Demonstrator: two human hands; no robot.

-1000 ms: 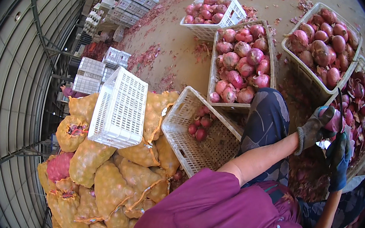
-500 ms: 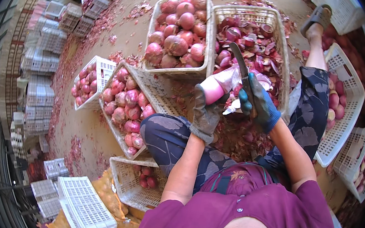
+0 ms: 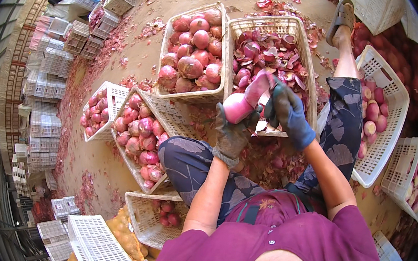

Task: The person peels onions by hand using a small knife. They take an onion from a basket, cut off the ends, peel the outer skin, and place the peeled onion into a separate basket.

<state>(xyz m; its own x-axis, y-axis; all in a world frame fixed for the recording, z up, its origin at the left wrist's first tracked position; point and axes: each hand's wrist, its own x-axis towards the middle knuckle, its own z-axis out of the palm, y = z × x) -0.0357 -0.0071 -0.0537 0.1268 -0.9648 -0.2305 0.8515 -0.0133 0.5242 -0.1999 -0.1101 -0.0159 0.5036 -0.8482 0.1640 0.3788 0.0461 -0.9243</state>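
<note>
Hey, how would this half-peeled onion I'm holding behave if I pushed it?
The half-peeled onion would likely roll, since it's rounded. Its smooth bare side may be slippery. The skin flap looks thin and bent, so it's probably floppy.

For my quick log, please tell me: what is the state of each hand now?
Left hand: closed, holding a partly peeled onion.
Right hand: closed, pinching the onion's loose skin.

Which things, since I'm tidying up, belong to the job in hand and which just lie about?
Likely part of the job:
onion in the left hand
loose skin in the right hand
skin-filled crate
crates of unpeeled onions
crate of peeled-looking onions

Likely just lying about:
white crate, lower left
yellow sacks
stacked crates
</note>
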